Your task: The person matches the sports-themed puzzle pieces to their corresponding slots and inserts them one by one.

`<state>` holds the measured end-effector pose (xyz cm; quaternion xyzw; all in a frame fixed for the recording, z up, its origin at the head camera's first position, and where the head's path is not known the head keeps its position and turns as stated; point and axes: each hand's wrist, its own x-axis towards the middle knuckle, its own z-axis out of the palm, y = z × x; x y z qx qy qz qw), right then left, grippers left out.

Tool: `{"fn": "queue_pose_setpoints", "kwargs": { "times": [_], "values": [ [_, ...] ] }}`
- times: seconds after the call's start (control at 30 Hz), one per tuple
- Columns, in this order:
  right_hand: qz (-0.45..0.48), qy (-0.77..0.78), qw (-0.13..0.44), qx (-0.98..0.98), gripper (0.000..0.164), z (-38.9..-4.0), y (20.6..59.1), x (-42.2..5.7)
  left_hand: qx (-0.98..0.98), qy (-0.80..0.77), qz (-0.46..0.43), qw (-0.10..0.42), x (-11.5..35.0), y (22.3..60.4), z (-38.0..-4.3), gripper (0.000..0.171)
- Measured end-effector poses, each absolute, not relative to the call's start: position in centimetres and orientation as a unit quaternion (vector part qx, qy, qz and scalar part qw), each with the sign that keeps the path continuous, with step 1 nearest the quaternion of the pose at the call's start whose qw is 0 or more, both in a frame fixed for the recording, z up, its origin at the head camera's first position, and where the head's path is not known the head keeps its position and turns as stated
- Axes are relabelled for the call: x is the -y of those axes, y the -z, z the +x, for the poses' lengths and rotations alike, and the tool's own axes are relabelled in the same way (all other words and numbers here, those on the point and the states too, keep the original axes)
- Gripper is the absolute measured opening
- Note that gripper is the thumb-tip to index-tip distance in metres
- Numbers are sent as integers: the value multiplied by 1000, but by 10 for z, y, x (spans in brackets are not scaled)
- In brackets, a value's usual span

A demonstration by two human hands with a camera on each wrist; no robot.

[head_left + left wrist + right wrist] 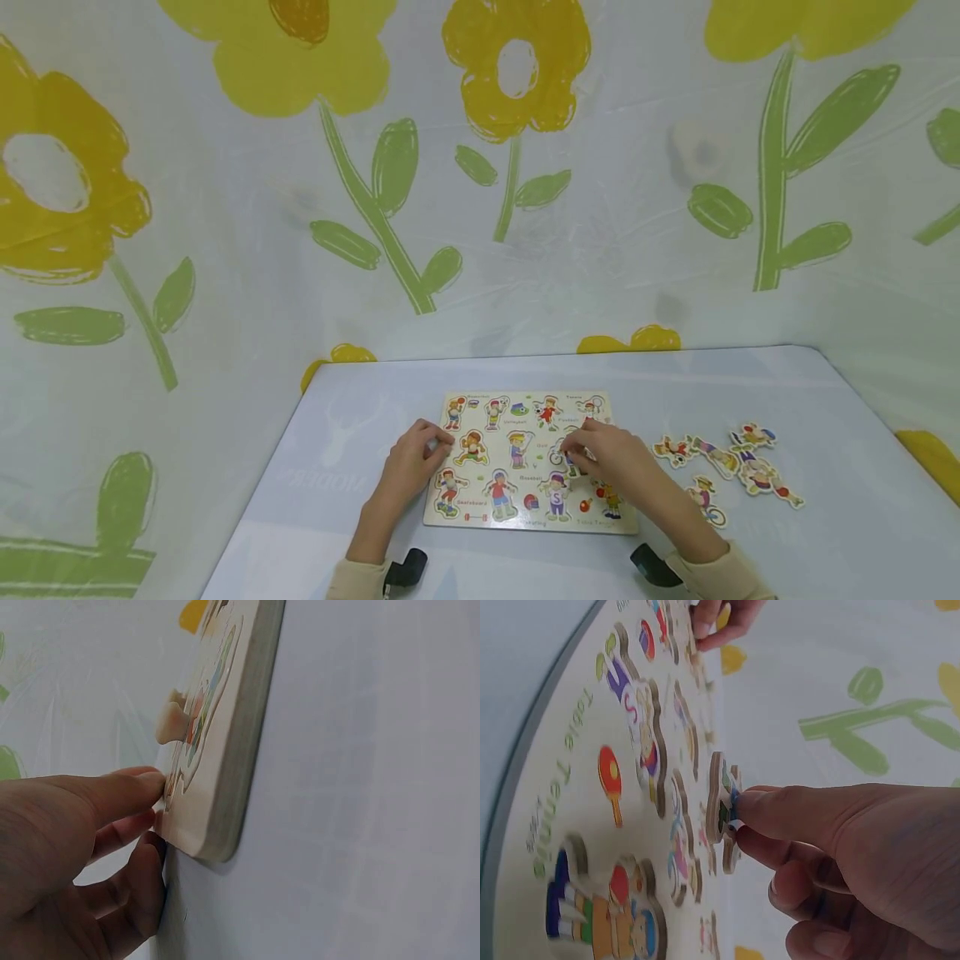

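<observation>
Head view: a puzzle board (498,457) printed with sports figures lies flat on a pale table (360,400). Right hand (611,454): thumb and fingertip pinch one wooden piece (716,791) over the board's right half; the piece appears raised off the surface. Left hand (412,458): fingers bent at the board's left edge; whether they grip it cannot be told.

Progress, by judgement: partly complete. A knob (172,724) standing near the left hand suggests a seated piece. The table tennis figure (630,926) looks sunken, with no knob visible, so its slot is probably unfilled. The total seated cannot be counted. Loose pieces (753,473) lie clustered right of the board, unfitted.

Surroundings: the table backs onto a white wall covering (600,225) printed with yellow flowers (551,83) and green leaves (396,167).
</observation>
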<state>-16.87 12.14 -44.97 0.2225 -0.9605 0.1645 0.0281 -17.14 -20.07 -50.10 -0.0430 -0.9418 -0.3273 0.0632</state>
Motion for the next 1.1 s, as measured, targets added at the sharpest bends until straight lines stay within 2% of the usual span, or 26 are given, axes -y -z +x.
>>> {"fn": "queue_pose_setpoints", "kwargs": {
  "times": [0.3,0.53,1.1],
  "values": [
    [243,-183,36,952,8,-164,452,-101,941,328,-48,65,200,502,-172,8],
    [257,-187,22,948,7,-161,453,-87,941,328,-46,67,199,501,-172,8],
    [337,-178,22,924,7,-151,466,-55,942,327,-39,64,200,502,-173,7]
  ]
}}
